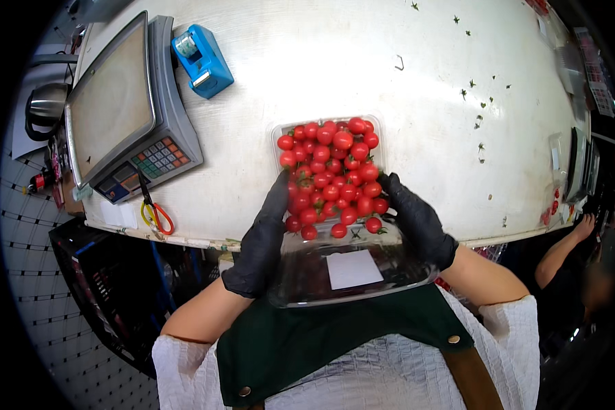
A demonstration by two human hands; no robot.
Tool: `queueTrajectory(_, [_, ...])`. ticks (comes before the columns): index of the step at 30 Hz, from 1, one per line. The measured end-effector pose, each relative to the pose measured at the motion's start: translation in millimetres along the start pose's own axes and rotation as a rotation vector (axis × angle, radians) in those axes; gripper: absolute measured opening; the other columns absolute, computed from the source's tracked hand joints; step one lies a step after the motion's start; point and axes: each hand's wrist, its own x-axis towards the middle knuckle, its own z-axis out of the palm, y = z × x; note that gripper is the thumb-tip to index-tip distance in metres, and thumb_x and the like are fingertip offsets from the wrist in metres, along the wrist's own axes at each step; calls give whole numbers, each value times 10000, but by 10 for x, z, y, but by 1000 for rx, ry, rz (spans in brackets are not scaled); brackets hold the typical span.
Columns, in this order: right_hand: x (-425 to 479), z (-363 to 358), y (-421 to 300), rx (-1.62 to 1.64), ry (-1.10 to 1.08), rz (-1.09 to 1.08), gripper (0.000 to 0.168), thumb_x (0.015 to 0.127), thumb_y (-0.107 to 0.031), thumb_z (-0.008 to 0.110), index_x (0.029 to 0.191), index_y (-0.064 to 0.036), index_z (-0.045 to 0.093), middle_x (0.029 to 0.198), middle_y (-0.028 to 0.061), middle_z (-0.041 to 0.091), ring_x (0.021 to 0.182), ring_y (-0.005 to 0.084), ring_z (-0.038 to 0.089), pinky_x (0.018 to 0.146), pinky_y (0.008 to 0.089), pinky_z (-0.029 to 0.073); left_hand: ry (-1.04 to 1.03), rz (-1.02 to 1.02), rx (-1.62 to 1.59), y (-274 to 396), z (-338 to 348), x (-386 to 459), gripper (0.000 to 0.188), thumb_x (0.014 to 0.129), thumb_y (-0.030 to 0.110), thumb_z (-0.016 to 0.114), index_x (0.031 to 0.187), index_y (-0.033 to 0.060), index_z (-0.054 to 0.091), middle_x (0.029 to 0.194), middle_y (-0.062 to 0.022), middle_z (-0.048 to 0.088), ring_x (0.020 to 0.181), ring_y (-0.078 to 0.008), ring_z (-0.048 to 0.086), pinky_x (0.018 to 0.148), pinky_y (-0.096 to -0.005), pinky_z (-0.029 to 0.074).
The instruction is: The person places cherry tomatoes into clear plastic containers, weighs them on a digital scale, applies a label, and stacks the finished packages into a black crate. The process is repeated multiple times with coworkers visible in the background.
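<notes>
A clear plastic clamshell box [275, 138] lies before me, its base heaped with red cherry tomatoes [333, 174]. Its lid [302, 282] is folded back toward my apron and bears a white label [354, 269]. My left hand [261, 233], in a black glove, is against the left side of the box and tomatoes. On the opposite side my right hand [420, 220], gloved alike, rests with its fingertips by the tomatoes. The two hands hold the box between them. A few tomatoes and loose green stems sit at the hinge edge nearest me.
At left on the white table [307, 72] are a weighing scale [118, 107], a blue tape dispenser [203, 61] and scissors [154, 210]. Green tomato calyxes [472, 83] are scattered at right. Stacked clear lids or boxes [581, 166] stand at the right edge. Another person's arm [564, 251] shows beyond.
</notes>
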Motion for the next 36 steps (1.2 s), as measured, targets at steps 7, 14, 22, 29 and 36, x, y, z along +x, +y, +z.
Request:
queueTrajectory(7, [30, -146, 140, -71, -25, 26, 556, 924, -490, 359, 1312, -94, 404, 1281, 49, 446, 1143, 166, 435, 965, 357, 337, -21, 19, -41, 70, -30, -25, 638, 926, 475, 299, 1425, 114, 132, 1406, -69, 291, 1276, -181, 298, 1010, -332, 277])
queueTrajectory(14, [20, -260, -89, -643, -75, -203, 385, 894, -317, 513, 1201, -85, 519, 1245, 95, 493, 1109, 199, 486, 923, 330, 386, 32, -19, -28, 18, -150, -36, 561, 920, 374, 403, 1407, 156, 227, 1384, -107, 311, 1262, -219, 324, 975, -375, 334])
queueTrajectory(22, [751, -226, -772, -1157, 174, -940, 328, 799, -217, 617, 1089, -71, 565, 1005, 100, 549, 855, 224, 554, 721, 310, 475, -77, -174, -68, -216, -297, -83, 710, 784, 132, 652, 1360, -4, 261, 1004, -147, 572, 898, -174, 580, 771, -280, 479])
queueTrajectory(29, [614, 18, -686, -1611, 226, -969, 351, 762, -202, 629, 1093, -102, 572, 947, 88, 560, 933, 273, 536, 757, 340, 477, 107, -41, 231, -291, -323, 202, 565, 768, 365, 673, 1143, -19, 496, 760, -63, 581, 689, -109, 572, 569, -233, 452])
queueTrajectory(36, [979, 6, -796, -1487, 310, -1380, 367, 758, -185, 610, 1100, -59, 570, 1108, 160, 560, 982, 328, 525, 845, 377, 447, 59, -37, 12, -479, -367, 191, 518, 792, 344, 629, 1148, -10, 498, 825, -69, 588, 695, -112, 572, 597, -237, 462])
